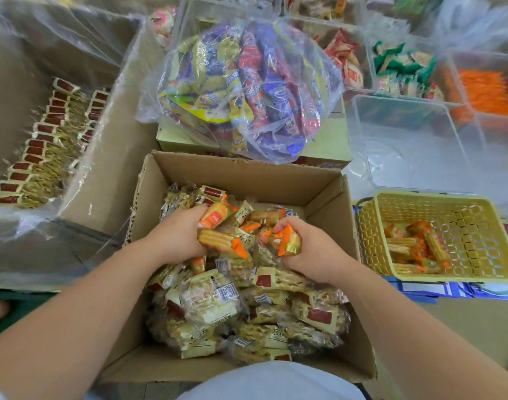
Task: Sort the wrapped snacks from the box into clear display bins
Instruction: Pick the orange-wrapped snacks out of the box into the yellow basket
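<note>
I see a pale surface (355,186) carrying everything. An open cardboard box (247,171) sits dead centre. At 9 o'clock, just beside it, stands a bigger plastic-lined carton (108,174). At 12 a flat pale-green carton (330,142) lies against the box's far wall. A clear bin (406,122) stands at 2. At 3 there's a yellow basket (371,226), with a blue-and-white printed sheet (420,293) showing under its near edge.

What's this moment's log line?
left hand: grips orange packs; right hand: grips orange packs; box: mixed snacks; yellow basket: part-filled
</note>
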`<state>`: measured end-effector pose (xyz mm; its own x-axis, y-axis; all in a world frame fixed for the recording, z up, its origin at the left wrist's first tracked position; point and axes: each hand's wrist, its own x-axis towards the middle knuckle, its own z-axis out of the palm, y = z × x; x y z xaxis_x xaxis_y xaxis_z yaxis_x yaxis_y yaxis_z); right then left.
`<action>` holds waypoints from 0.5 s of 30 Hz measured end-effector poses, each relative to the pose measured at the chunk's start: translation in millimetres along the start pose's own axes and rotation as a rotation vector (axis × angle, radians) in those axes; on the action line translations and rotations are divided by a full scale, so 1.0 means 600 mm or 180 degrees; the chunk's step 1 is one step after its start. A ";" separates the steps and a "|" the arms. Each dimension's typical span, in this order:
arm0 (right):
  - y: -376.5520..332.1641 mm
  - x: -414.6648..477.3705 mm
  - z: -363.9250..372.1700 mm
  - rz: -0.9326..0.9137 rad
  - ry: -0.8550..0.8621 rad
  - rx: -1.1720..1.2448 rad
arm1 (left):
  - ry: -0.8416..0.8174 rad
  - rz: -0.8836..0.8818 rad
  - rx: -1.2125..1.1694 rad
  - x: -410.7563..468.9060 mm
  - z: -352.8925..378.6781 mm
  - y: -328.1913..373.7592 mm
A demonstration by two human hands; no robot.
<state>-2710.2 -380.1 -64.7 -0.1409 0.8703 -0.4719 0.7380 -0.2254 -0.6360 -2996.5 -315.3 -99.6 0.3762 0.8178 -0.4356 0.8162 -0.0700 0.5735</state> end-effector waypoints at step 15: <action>0.007 0.167 0.007 0.0392 -0.0435 -0.1047 | -0.0283 -0.0739 -0.0223 -0.002 0.011 -0.002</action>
<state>-2724.2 -295.9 -117.1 -0.1082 0.7739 -0.6240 0.9243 -0.1528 -0.3498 -2994.8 -320.1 -104.2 0.2219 0.7537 -0.6186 0.8539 0.1560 0.4964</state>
